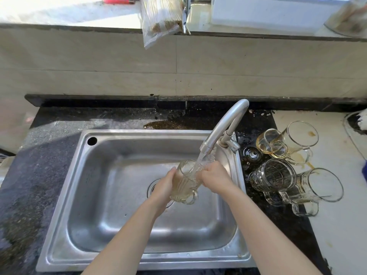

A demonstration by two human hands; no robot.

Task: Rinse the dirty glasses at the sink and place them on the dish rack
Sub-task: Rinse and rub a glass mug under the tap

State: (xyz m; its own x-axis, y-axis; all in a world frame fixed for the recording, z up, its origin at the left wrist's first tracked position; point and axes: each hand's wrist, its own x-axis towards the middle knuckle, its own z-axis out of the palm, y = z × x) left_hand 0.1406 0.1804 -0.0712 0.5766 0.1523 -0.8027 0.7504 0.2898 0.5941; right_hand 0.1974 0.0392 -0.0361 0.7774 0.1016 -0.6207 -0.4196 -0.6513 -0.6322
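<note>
Glass mug [183, 183], mid-frame over the steel sink [111, 195], is gripped by left hand [165, 186] and right hand [213, 176] under the faucet [224, 126] stream.

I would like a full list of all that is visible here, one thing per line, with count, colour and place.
sink: one, steel, set in the counter
tap: one, silver, right rear of sink, running
water: one stream, clear, falling into the held mug
held mug: one, clear glass with brownish liquid, over the sink
dirty mugs: four, clear glass with brown residue, clustered right of the sink
spill: one, brown, behind the sink
counter: one, dark speckled, around the sink
bag: one, clear plastic, overhanging the upper ledge
box: one, white, on the ledge
left hand: grips the held mug's body
right hand: grips the held mug near its rim
</note>
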